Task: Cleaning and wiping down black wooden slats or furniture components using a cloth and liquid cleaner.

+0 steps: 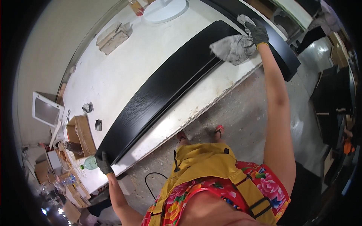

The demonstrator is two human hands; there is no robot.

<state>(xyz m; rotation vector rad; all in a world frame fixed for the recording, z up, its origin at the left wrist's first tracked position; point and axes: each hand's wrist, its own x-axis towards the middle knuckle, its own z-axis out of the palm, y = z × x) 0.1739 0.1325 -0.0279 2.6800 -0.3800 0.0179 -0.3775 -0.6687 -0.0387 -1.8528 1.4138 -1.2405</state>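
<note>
Preferably, wipe panel (151, 94) along grain, light even strokes. Right hand (258, 34) gripping rag (234, 49); gather loose folds. Left hand (103, 162) at panel end, grip unclear.

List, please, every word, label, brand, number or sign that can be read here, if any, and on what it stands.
No text can be read here.
The black panel and grey cloth show no readable lettering; any marks on the green bottle are too small to read.
</note>
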